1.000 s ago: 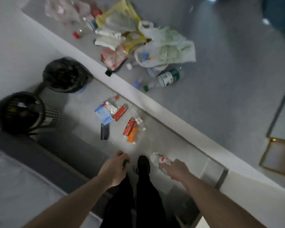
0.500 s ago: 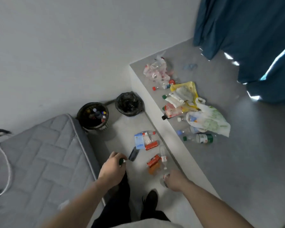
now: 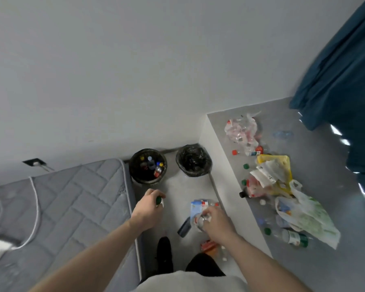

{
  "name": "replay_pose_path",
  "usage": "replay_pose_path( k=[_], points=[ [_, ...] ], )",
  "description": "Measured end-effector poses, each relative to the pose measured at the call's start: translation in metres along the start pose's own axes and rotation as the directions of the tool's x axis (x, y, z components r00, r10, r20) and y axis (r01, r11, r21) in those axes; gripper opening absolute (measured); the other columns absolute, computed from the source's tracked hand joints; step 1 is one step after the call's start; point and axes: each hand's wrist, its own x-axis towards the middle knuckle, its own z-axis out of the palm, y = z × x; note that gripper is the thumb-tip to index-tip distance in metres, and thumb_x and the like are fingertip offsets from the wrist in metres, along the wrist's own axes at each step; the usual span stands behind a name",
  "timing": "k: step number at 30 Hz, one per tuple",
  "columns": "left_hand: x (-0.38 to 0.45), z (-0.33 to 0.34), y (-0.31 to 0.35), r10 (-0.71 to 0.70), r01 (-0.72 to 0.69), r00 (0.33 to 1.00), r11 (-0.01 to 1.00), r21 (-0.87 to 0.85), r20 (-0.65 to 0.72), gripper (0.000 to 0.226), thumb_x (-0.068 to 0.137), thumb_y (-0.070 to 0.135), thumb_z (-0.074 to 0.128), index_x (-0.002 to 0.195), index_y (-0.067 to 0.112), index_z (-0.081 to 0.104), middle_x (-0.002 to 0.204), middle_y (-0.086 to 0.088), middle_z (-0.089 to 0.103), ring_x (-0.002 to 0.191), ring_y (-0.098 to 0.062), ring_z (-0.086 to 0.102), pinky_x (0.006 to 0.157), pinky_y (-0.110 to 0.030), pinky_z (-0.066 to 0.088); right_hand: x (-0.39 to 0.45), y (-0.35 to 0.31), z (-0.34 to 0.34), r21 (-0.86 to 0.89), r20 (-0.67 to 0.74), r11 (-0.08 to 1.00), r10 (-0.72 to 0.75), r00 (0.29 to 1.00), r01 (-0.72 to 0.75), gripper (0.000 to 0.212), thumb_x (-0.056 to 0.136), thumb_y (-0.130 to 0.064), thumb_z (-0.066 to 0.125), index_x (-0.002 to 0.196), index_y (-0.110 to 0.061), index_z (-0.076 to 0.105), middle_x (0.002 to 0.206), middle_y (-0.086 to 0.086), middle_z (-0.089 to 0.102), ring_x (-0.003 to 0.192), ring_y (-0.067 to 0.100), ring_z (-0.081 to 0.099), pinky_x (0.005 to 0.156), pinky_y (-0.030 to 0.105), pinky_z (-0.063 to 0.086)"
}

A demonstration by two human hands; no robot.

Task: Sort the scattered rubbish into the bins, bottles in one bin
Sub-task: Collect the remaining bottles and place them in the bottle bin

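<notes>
Head view: the mesh bin (image 3: 148, 166) held capped bottles; the bag-lined bin (image 3: 193, 160) beside it showed only liner. Left hand (image 3: 148, 209) clenched a green-capped bottle (image 3: 159, 200); right hand (image 3: 216, 223) gripped a clear bottle (image 3: 198, 221).

Dim, bluish and flat overall. Brightest where daylight breaks through gaps under the dark teal curtain (image 3: 343, 66), throwing blown-out white patches on the raised grey platform (image 3: 303, 266). Soft throughout (motion smear strongest at the edges). Strong wide-angle bending along the quilted grey mattress (image 3: 57, 207).
</notes>
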Motion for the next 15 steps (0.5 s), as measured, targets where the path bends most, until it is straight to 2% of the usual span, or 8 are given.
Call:
replay_pose_path(
  k=[3,5,7,11,15],
  points=[
    [0.016,-0.015,-0.002,-0.023,0.023,1.000,1.000,-0.004,-0.006,0.028,0.088,0.019,0.054,0.113,0.027,0.064,0.115,0.010,0.050,0.106,-0.020,0.060,0.091,-0.032,0.048,0.016,-0.019,-0.016,-0.036,-0.008,0.998,-0.061,0.998,0.061,0.016,0.090,-0.034,0.058,0.105,-0.030,0.061,0.124,-0.005,0.045,0.103,0.027,0.062,0.092,0.037,0.049],
    [0.027,-0.022,0.000,-0.039,0.040,0.998,0.999,0.002,-0.050,0.028,0.090,0.019,0.054,0.115,0.026,0.064,0.116,0.010,0.049,0.105,-0.019,0.059,0.090,-0.031,0.048,0.036,-0.027,-0.024,-0.059,-0.023,0.995,-0.087,0.996,0.085,0.009,0.091,-0.038,0.057,0.096,-0.030,0.057,0.119,-0.002,0.044,0.098,0.029,0.062,0.090,0.039,0.050],
    [0.036,-0.027,-0.001,-0.054,0.053,0.993,0.999,-0.007,-0.104,0.027,0.091,0.019,0.053,0.115,0.027,0.063,0.114,0.011,0.049,0.103,-0.019,0.060,0.086,-0.030,0.048,0.055,-0.037,-0.033,-0.088,-0.040,0.991,-0.101,0.994,0.097,0.011,0.090,-0.040,0.058,0.092,-0.030,0.054,0.116,-0.001,0.046,0.097,0.031,0.062,0.089,0.041,0.050],
    [0.059,-0.046,-0.009,-0.053,0.059,0.987,0.998,0.033,-0.154,0.026,0.093,0.020,0.053,0.116,0.028,0.062,0.118,0.008,0.052,0.102,-0.020,0.060,0.087,-0.032,0.049,0.089,-0.052,-0.042,-0.083,-0.050,0.991,-0.112,0.992,0.108,0.010,0.089,-0.034,0.060,0.094,-0.026,0.059,0.117,0.002,0.049,0.100,0.032,0.061,0.088,0.036,0.050],
    [0.091,-0.072,-0.019,-0.054,0.072,0.983,0.993,0.095,-0.177,0.027,0.093,0.020,0.052,0.116,0.028,0.061,0.125,0.007,0.054,0.105,-0.022,0.062,0.087,-0.035,0.050,0.124,-0.070,-0.055,-0.066,-0.032,0.991,-0.122,0.992,0.120,0.009,0.086,-0.034,0.061,0.088,-0.027,0.057,0.117,-0.002,0.047,0.099,0.028,0.060,0.084,0.033,0.047]
  ],
)
